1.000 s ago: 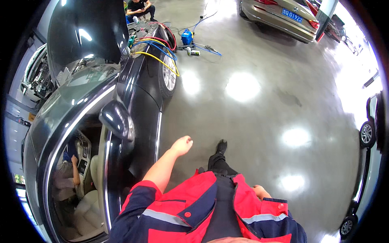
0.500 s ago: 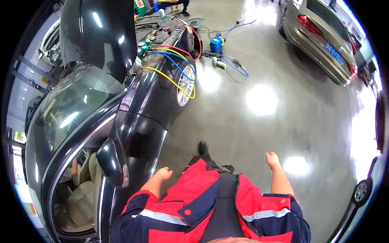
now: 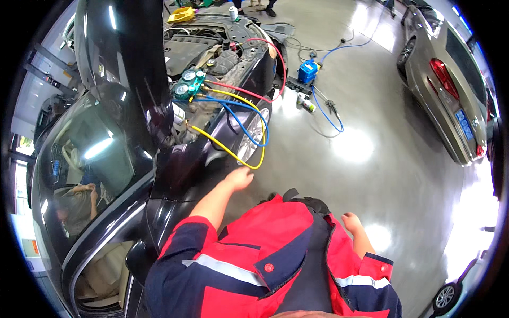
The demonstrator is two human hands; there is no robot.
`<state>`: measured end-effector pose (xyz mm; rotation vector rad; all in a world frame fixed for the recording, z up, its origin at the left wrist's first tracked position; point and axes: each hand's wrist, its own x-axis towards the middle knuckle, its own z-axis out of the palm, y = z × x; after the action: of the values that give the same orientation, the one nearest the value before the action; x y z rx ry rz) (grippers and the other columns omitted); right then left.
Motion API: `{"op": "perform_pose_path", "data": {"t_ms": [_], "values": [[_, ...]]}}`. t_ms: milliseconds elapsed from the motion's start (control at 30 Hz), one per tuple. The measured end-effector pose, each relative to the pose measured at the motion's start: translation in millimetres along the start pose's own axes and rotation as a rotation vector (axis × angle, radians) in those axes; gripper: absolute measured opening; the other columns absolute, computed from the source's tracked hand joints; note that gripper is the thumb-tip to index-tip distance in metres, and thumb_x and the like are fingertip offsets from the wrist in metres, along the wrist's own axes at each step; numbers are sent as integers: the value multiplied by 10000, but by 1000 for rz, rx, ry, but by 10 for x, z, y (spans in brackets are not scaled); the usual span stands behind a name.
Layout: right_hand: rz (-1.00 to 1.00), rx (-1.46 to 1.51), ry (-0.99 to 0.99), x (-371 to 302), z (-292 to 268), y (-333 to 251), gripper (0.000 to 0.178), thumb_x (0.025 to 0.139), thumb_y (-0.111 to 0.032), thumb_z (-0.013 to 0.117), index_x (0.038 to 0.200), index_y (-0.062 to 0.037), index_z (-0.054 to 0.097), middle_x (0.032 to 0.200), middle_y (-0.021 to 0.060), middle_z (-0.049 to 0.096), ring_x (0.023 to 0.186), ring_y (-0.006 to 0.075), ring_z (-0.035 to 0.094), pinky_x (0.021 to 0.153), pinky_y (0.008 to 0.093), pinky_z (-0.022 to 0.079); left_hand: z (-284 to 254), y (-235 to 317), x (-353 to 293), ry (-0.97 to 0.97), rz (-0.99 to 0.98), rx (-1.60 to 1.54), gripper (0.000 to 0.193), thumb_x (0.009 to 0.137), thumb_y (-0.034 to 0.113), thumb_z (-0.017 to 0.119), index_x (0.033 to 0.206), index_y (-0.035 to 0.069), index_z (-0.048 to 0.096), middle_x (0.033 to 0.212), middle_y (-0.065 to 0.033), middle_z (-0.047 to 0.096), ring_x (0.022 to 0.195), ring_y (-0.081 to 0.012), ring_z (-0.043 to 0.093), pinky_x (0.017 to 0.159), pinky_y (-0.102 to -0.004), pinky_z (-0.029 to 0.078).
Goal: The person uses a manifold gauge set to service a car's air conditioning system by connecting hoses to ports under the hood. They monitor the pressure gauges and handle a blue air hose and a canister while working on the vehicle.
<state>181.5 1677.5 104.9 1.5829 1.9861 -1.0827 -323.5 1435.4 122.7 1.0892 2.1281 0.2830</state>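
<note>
My left hand [image 3: 239, 179] reaches forward beside the black car's front fender [image 3: 183, 164], loosely curled with nothing visible in it. Just beyond it hangs the looped yellow hose [image 3: 225, 148], with a gap I cannot judge. That hose and the blue hose [image 3: 233, 114] and red hose [image 3: 238, 91] come from the green manifold gauge set [image 3: 190, 85] at the engine bay's edge. A white can [image 3: 179, 114] with a yellow hose end at it stands below the gauges. On the right, my right hand [image 3: 350, 221] hangs over the floor, fingers curled, apparently holding nothing.
The black bonnet [image 3: 122, 53] is raised at left. A blue machine [image 3: 307, 71], a small can [image 3: 306, 103] and cables lie on the grey floor [image 3: 328, 175]. A beige car [image 3: 445, 90] stands right. Another person's legs [image 3: 254, 8] show at the far edge.
I have moved forward along the car, so the engine bay and gauges appear nearer. My left hand has swung forward towards the hoses; my right hand has drawn back slightly.
</note>
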Motion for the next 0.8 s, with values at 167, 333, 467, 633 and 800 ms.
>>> {"op": "perform_pose_path", "data": {"t_ms": [167, 333, 467, 633, 800], "values": [[191, -21, -78, 1132, -320, 247, 479, 881, -341, 553, 1156, 34, 664, 1176, 277, 652, 1130, 406, 620, 957, 437, 497, -1169, 397, 809, 346, -2, -206, 343, 899, 269, 574, 1069, -21, 638, 1047, -243, 670, 1015, -385, 640, 885, -463, 498], [-41, -554, -224, 2461, -869, -68, 476, 869, -355, 555, 1141, 14, 684, 1216, 249, 642, 1168, 404, 596, 1006, 431, 472, -1417, 297, 1253, 777, -311, 40, 566, 870, 249, 652, 1349, -12, 501, 1453, -238, 430, 1362, -425, 365, 1139, -473, 318], [-476, -725, -262, 4236, -1777, -1322, 469, 903, -363, 473, 1126, -11, 686, 1221, 252, 627, 1165, 414, 588, 1012, 439, 468, -1427, 97, 1253, 622, -748, -4, 811, 856, 304, 660, 1510, 6, 284, 1598, -231, 186, 1461, -427, 207, 1199, -469, 216], [-516, -621, 42, 5456, -2775, -3001, 386, 950, -323, 507, 978, 11, 698, 1029, 254, 688, 1004, 399, 657, 872, 487, 504, -1368, 249, 1479, 684, -788, 21, 699, 866, 281, 642, 1464, 30, 382, 1537, -227, 317, 1437, -398, 272, 1170, -494, 261], [-409, 194, -65, 5618, -2574, -5182, 348, 906, -302, 536, 978, 22, 640, 792, 126, 646, 660, 206, 606, 576, 364, 467, -1668, -83, 1647, 1049, -855, -11, 530, 865, 222, 641, 1315, -27, 513, 1337, -251, 521, 1266, -419, 459, 1088, -478, 368]]}}
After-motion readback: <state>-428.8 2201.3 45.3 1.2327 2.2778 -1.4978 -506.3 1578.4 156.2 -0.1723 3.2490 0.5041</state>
